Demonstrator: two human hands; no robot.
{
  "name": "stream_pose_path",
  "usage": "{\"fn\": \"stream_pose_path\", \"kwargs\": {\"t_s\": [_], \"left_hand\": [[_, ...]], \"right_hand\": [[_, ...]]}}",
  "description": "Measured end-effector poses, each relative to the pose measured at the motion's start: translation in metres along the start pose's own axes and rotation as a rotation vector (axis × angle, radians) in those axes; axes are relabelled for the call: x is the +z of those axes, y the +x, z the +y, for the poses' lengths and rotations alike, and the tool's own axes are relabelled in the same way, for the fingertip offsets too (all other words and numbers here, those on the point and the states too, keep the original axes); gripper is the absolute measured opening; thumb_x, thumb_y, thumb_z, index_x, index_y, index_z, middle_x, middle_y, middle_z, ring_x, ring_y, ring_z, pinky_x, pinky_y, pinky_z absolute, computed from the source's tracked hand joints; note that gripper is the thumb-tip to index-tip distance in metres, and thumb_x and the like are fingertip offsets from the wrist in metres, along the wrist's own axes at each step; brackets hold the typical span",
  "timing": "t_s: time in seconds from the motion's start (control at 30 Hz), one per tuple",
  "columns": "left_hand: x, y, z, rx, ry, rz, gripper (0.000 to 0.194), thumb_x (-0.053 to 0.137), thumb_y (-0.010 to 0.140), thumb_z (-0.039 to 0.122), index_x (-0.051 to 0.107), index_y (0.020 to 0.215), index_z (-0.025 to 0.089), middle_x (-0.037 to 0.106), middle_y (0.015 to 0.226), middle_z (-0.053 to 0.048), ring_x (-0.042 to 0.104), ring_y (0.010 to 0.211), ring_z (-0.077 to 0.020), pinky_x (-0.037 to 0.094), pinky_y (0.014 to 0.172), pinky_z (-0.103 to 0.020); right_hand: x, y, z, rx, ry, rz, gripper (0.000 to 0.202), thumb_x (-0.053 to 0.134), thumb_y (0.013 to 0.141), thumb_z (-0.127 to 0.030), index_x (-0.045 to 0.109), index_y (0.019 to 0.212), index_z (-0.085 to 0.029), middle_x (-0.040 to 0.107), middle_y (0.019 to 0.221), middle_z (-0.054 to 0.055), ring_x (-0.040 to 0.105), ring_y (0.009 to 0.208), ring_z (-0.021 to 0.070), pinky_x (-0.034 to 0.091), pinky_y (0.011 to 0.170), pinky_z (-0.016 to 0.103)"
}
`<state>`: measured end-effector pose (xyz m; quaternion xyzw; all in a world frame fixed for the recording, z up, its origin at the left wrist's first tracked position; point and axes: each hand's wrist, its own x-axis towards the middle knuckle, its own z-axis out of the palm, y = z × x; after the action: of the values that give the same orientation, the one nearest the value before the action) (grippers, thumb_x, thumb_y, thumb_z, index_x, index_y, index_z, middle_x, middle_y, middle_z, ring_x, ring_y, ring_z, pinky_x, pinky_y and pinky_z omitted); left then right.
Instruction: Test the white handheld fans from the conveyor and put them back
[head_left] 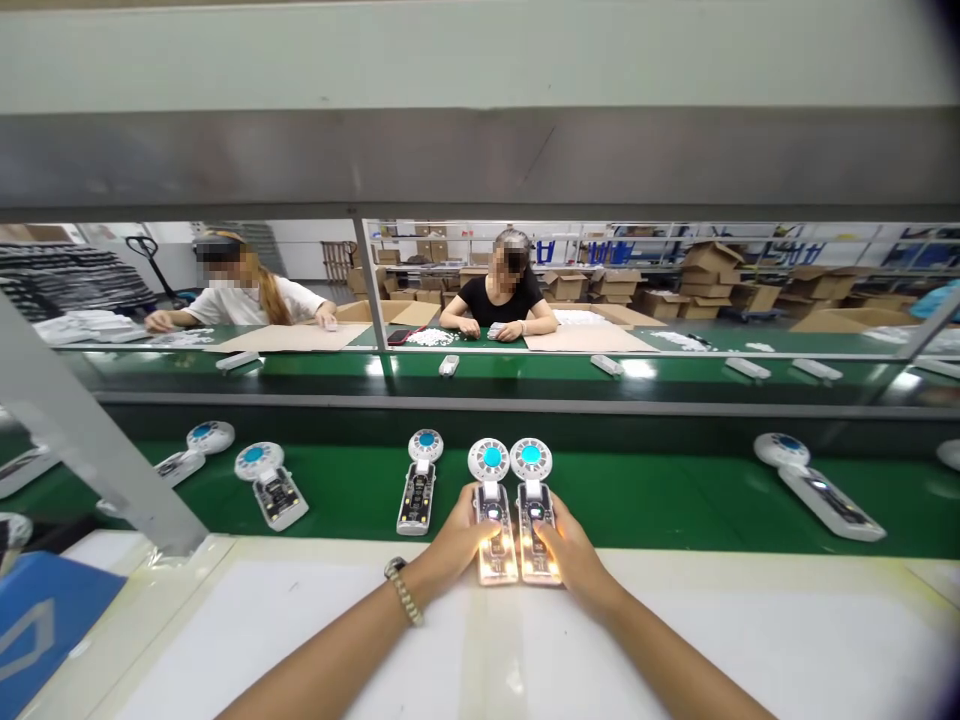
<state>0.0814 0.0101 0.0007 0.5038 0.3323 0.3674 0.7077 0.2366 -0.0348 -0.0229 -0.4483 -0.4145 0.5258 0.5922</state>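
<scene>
Side by side in front of me are two white handheld devices with round heads, blue centres and open circuit-board bodies. My left hand (459, 535) is closed around the left device (491, 460), thumb on its board. Around the right device (531, 460) my right hand (574, 550) is closed in the same way. Both bodies glow with warm yellow lights, and the two round heads nearly touch. They are held upright over the near edge of the green conveyor belt (660, 500).
More such devices lie on the belt: one (417, 495) left of my hands, another (274, 490) farther left, one (825, 490) at right. A slanted metal post (97, 450) stands at left beside a blue box (52, 630). Two people sit across the line under an overhead shelf (480, 160).
</scene>
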Motion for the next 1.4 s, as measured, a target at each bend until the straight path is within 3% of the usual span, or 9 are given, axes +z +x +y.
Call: {"fn": "stream_pose_path", "kwargs": {"t_s": [0.27, 0.5, 0.8, 0.97, 1.2, 1.3, 1.4], "left_hand": [[0.000, -0.003, 0.001, 0.076, -0.056, -0.052, 0.048, 0.066, 0.067, 0.017, 0.041, 0.108, 0.019, 0.058, 0.098, -0.007, 0.059, 0.091, -0.0228, 0.046, 0.078, -0.036], [0.002, -0.006, 0.004, 0.091, -0.063, -0.049, 0.050, 0.068, 0.067, 0.020, 0.041, 0.109, 0.019, 0.059, 0.100, -0.009, 0.059, 0.092, -0.0241, 0.046, 0.079, -0.039], [0.000, -0.005, 0.004, 0.021, -0.096, -0.038, 0.055, 0.069, 0.064, 0.019, 0.039, 0.110, 0.019, 0.061, 0.092, -0.007, 0.062, 0.080, -0.0229, 0.048, 0.073, -0.039], [-0.001, -0.003, 0.001, 0.037, -0.095, -0.032, 0.052, 0.068, 0.064, 0.017, 0.039, 0.107, 0.018, 0.061, 0.091, -0.007, 0.062, 0.081, -0.0217, 0.049, 0.073, -0.038], [-0.005, -0.001, -0.004, 0.030, -0.107, -0.070, 0.052, 0.068, 0.065, 0.016, 0.038, 0.108, 0.019, 0.058, 0.094, -0.007, 0.061, 0.084, -0.0222, 0.050, 0.073, -0.040], [-0.008, 0.001, -0.006, 0.051, -0.126, -0.106, 0.056, 0.072, 0.062, 0.014, 0.038, 0.107, 0.020, 0.056, 0.099, -0.007, 0.058, 0.093, -0.0241, 0.050, 0.075, -0.040], [-0.010, 0.002, -0.008, 0.055, -0.099, -0.137, 0.060, 0.074, 0.061, 0.014, 0.038, 0.108, 0.019, 0.056, 0.099, -0.008, 0.059, 0.089, -0.0233, 0.049, 0.076, -0.041]], "right_hand": [[0.001, -0.002, -0.003, 0.040, 0.092, -0.040, 0.051, 0.062, 0.072, -0.040, 0.045, 0.117, -0.023, 0.061, 0.111, 0.008, 0.056, 0.103, 0.0281, 0.043, 0.089, 0.044], [0.000, 0.000, 0.001, -0.010, 0.089, -0.053, 0.047, 0.062, 0.073, -0.039, 0.047, 0.115, -0.023, 0.061, 0.112, 0.008, 0.056, 0.104, 0.0265, 0.042, 0.089, 0.041], [0.001, -0.001, 0.003, 0.060, 0.085, -0.047, 0.052, 0.058, 0.075, -0.035, 0.039, 0.122, -0.024, 0.063, 0.104, 0.006, 0.064, 0.074, 0.0199, 0.050, 0.069, 0.036], [0.003, 0.000, 0.000, 0.077, 0.090, 0.000, 0.052, 0.060, 0.073, -0.033, 0.042, 0.121, -0.023, 0.064, 0.101, 0.005, 0.063, 0.079, 0.0215, 0.050, 0.072, 0.037], [0.000, -0.001, 0.002, 0.056, 0.090, -0.030, 0.053, 0.061, 0.071, -0.030, 0.042, 0.121, -0.023, 0.063, 0.105, 0.006, 0.061, 0.094, 0.0250, 0.050, 0.077, 0.039], [-0.001, 0.000, 0.005, 0.047, 0.104, -0.046, 0.056, 0.062, 0.069, -0.029, 0.042, 0.120, -0.024, 0.060, 0.111, 0.007, 0.061, 0.091, 0.0251, 0.050, 0.072, 0.037], [-0.002, 0.002, 0.009, 0.031, 0.111, -0.045, 0.057, 0.063, 0.067, -0.030, 0.042, 0.120, -0.024, 0.061, 0.109, 0.006, 0.062, 0.084, 0.0232, 0.050, 0.071, 0.037]]}}
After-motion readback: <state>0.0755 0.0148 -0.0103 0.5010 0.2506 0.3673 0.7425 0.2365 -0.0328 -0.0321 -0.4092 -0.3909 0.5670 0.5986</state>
